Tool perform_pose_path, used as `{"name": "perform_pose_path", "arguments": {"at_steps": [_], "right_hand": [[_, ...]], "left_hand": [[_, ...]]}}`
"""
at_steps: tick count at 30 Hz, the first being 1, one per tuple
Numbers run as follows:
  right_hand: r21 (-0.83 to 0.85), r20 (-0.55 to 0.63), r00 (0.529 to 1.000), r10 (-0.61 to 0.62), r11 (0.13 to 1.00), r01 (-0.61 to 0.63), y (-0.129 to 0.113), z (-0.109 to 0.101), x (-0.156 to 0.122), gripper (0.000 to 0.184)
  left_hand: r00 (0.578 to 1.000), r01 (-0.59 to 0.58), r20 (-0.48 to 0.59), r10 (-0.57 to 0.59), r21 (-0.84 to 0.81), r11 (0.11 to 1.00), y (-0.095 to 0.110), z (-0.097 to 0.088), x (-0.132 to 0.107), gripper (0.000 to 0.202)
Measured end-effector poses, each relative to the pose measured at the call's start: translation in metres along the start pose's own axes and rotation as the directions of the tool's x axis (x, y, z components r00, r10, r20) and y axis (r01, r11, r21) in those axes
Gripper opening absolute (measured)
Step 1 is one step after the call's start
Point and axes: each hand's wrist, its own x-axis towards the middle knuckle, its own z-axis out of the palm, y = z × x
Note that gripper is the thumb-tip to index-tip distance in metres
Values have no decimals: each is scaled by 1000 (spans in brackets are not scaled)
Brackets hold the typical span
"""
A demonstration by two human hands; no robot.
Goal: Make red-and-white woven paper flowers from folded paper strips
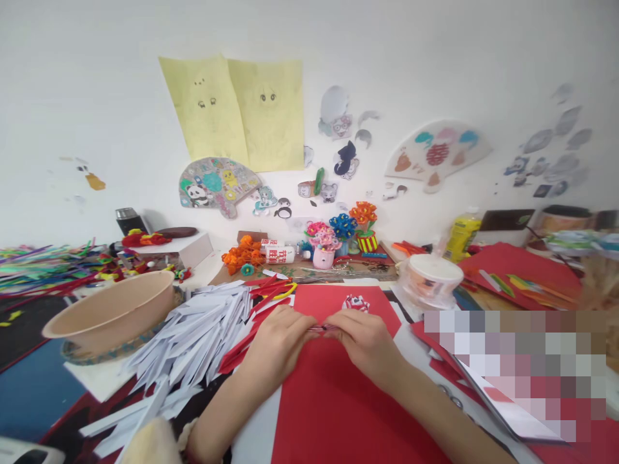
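Note:
Over a red sheet (338, 399), my left hand (284, 336) and my right hand (366, 338) meet fingertip to fingertip. Both pinch a small thin strip (320, 328), pale and reddish with a dark spot; its material is too small to make out. Just behind my right hand lies a red-and-white folded piece (356, 303) on the sheet. Left of my left hand are a heap of white folded paper strips (193, 338) and several red folded strips (242, 348). A yellow curved handle (285, 292) shows beyond them.
A tan oval basin (111, 306) stands on the left. Behind the sheet are flower pots (324, 258) and a white bottle (279, 253). To the right sit a round white tub (432, 274) and a yellow bottle (461, 235). A pixelated patch covers the right side.

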Motion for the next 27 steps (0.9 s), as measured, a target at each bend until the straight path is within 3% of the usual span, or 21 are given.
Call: {"name": "perform_pose_path", "arguments": {"at_steps": [6, 8, 9, 11, 12, 14, 16, 18, 22, 27], "right_hand": [[136, -15, 987, 163, 978, -160, -9, -5, 4, 17], [230, -24, 953, 303, 929, -290, -9, -7, 8, 8], [290, -33, 919, 393, 884, -368, -7, -7, 10, 22], [458, -10, 814, 581, 726, -513, -4, -5, 12, 55], [555, 60, 763, 644, 613, -562, -2, -3, 12, 62], [694, 271, 708, 652, 377, -613, -1, 0, 10, 53], [741, 409, 709, 575, 244, -626, -3, 2, 9, 39], [754, 438, 717, 543, 211, -621, -6, 2, 8, 31], [739, 413, 705, 577, 240, -629, -7, -1, 10, 25], [753, 412, 685, 601, 199, -628, -1, -3, 10, 24]], "left_hand": [[992, -29, -118, 33, 35, 999, 6, 2, 1, 19], [989, 1, -149, 7, 54, 999, 6, 1, 1, 14], [985, 25, -169, -14, 61, 998, 5, 1, 1, 13], [974, 79, -215, -63, 65, 995, 3, 2, 0, 14], [968, 105, -234, -87, 65, 992, 2, 3, 0, 15], [964, 139, -237, -121, 61, 988, 1, 6, -1, 16], [972, 148, -189, -138, 41, 988, 1, 9, -2, 20], [982, 156, -112, -155, -3, 988, 3, 9, -1, 29], [968, 239, -32, -248, -169, 956, 3, 3, 3, 46], [903, 401, 19, -429, -395, 827, -3, -4, 7, 25]]}}
